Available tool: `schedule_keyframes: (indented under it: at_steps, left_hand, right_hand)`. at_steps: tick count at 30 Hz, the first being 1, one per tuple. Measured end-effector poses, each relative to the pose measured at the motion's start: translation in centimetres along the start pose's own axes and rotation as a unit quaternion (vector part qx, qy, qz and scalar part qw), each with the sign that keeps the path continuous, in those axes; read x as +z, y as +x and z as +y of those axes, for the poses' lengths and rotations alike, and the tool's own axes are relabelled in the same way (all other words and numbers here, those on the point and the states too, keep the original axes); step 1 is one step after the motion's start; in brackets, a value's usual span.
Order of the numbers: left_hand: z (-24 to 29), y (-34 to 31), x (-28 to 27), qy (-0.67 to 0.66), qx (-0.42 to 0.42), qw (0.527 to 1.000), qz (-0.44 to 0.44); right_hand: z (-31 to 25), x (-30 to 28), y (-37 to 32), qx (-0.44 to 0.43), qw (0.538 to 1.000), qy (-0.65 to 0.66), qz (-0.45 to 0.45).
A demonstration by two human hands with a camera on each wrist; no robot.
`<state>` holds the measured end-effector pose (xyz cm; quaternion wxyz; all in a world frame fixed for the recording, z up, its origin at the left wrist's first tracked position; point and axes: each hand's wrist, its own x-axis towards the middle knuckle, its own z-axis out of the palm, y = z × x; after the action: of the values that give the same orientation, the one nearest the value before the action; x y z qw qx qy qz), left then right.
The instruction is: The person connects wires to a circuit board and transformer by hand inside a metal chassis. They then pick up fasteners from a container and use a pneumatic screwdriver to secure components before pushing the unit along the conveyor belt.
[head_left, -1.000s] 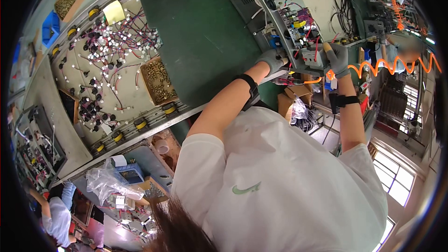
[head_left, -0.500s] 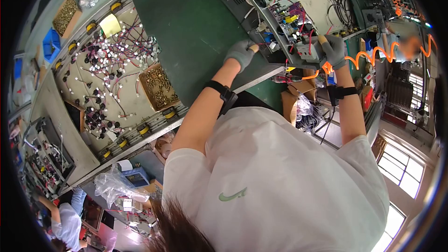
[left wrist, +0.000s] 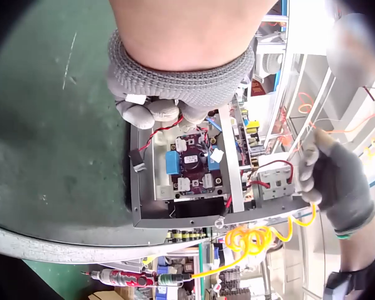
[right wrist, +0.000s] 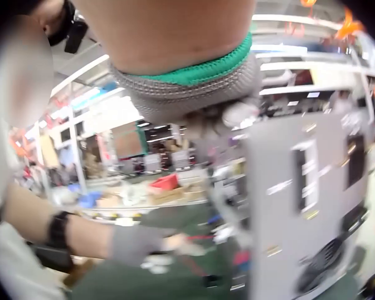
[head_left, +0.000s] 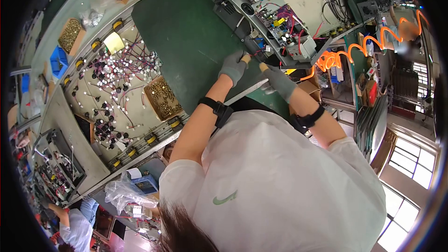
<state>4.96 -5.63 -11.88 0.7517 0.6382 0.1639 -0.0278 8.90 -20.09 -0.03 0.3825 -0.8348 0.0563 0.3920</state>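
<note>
My gloved left hand (head_left: 234,67) is beside the near end of an open metal chassis (head_left: 267,25). In the left wrist view, its curled fingers pinch a red and black twisted wire (left wrist: 155,132) that ends in a black connector (left wrist: 137,160). Below those fingers, a dark circuit board (left wrist: 192,161) with blue parts sits inside the chassis. My gloved right hand (head_left: 280,83) is off the chassis, near the bench edge, thumb towards the left hand; nothing shows in its loosely bent fingers. A grey terminal block (head_left: 304,48) with red wires sits at the chassis end.
Left of the green mat (head_left: 182,28) lie piled wire harnesses (head_left: 122,67) and a box of brass screws (head_left: 163,98). An orange coiled air hose (head_left: 331,59) hangs at the right. A red power screwdriver (left wrist: 122,278) shows beyond the bench edge.
My left hand has drawn back from the chassis end, out to the left. My right hand has let go of the chassis corner and moved left, nearer the left hand.
</note>
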Motion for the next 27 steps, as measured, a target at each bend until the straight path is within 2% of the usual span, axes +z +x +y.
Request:
schedule_keyframes:
  at_steps: [1,2,3,4,6,9,10,12,13,14,15,16,18,19,21,23,24,26,27]
  left_hand:
    - [0.2,-0.4,-0.3,0.002,0.002,1.0,0.001]
    - [0.3,-0.8,-0.6,0.091,-0.01,0.996,-0.006]
    - [0.7,-1.3,-0.9,0.179,-0.024,0.984,-0.013]
    - [1.0,-1.6,-1.1,0.182,-0.023,0.983,-0.013]
    - [1.6,-2.2,-1.3,0.235,-0.043,0.967,-0.091]
    - [0.3,-1.5,-1.0,0.237,-0.018,0.968,-0.082]
    - [0.6,-1.4,-1.0,0.239,-0.016,0.967,-0.085]
    - [1.5,-1.4,-1.1,0.212,-0.101,0.964,-0.123]
    - [1.0,-1.3,-1.2,0.215,-0.093,0.963,-0.134]
    - [0.1,-0.9,-1.3,0.164,-0.115,0.967,-0.159]
    - [-0.5,-0.5,-1.3,0.114,-0.135,0.966,-0.191]
    - [-0.4,-0.3,-1.2,0.099,-0.127,0.964,-0.211]
    - [-0.4,-0.4,-1.0,0.059,-0.109,0.965,-0.232]
    - [-0.3,-0.4,-0.5,0.033,-0.103,0.967,-0.231]
    - [6.7,-1.9,-0.1,0.157,-0.183,0.942,-0.235]
    - [5.9,-1.8,-0.4,0.148,-0.16,0.939,-0.267]
    - [5.4,-1.5,-0.7,0.134,-0.146,0.936,-0.29]
    - [4.6,-0.9,-1.1,0.15,-0.151,0.929,-0.302]
    - [4.4,-0.9,-1.2,0.163,-0.158,0.923,-0.311]
  right_hand:
    - [-0.1,0.8,0.8,0.104,0.983,0.151,0.017]
    - [0.2,1.0,1.8,0.102,0.983,0.151,0.015]
    - [0.0,1.2,2.5,0.044,0.982,0.169,0.066]
    - [-0.2,1.4,3.0,-0.013,0.975,0.187,0.117]
    - [-0.3,1.4,3.6,0.01,0.97,0.215,0.114]
    - [0.4,1.9,4.3,-0.005,0.945,0.289,0.15]
    - [0.5,2.1,4.4,-0.026,0.948,0.263,0.178]
    - [0.4,2.6,4.5,-0.047,0.946,0.24,0.211]
    - [0.2,2.8,4.2,-0.036,0.952,0.219,0.213]
    - [-0.1,2.6,4.1,-0.027,0.955,0.199,0.22]
    - [0.5,2.6,4.9,0.0,0.958,0.216,0.19]
    - [0.8,2.4,5.9,0.023,0.958,0.234,0.163]
    - [-0.2,2.8,4.6,-0.028,0.97,0.138,0.199]
    - [-0.5,3.0,4.7,0.0,0.97,0.151,0.192]
    - [-0.9,2.7,4.6,0.025,0.966,0.169,0.192]
    - [-1.3,2.4,4.1,0.0,0.983,0.001,0.181]
    - [-1.5,2.1,3.9,-0.001,0.983,0.004,0.184]
    - [-1.8,1.9,3.3,-0.039,0.964,-0.176,0.195]
    - [-2.0,1.7,3.0,-0.04,0.965,-0.174,0.194]
